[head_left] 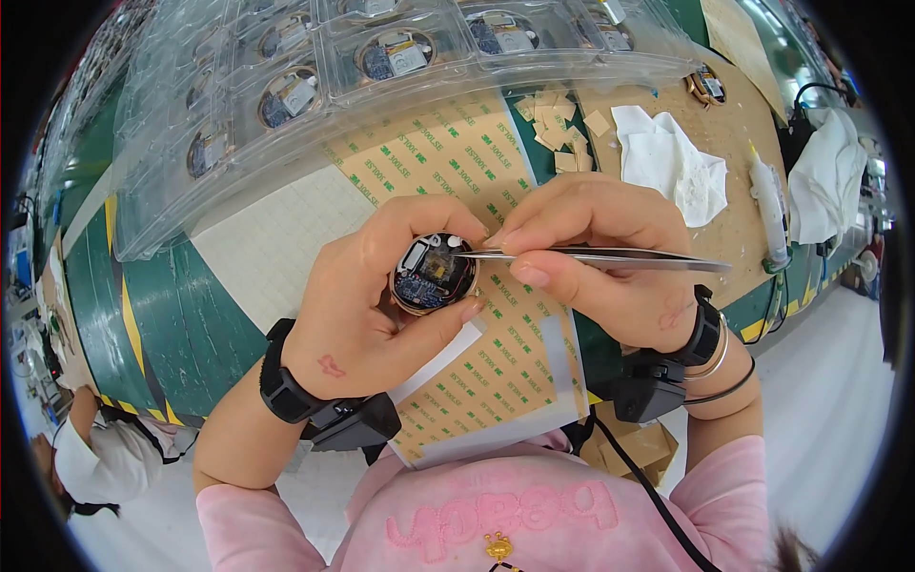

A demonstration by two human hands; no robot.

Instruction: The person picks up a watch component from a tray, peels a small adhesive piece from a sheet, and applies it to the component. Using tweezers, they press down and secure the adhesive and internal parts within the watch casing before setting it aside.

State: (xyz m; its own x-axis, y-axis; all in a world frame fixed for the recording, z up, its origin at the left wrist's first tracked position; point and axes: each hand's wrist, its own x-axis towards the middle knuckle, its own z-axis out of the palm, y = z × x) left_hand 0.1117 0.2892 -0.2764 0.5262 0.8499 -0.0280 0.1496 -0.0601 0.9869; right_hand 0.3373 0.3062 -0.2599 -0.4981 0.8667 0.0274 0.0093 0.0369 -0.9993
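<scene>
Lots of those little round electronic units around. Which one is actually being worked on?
The round unit held in the left hand, with the tweezers tip touching it. The others sit in the clear plastic tray pockets.

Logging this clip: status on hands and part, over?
Left hand holds round circuit module. Right hand pinches tweezers, tips on module. Nothing in the way.

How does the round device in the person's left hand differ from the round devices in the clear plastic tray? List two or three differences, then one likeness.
The round device in the left hand is lifted off the table; the tray devices sit in moulded pockets of the clear plastic tray. The held device is touched by tweezers in the right hand; the tray devices are untouched. Both show open round cases with electronics inside.
</scene>
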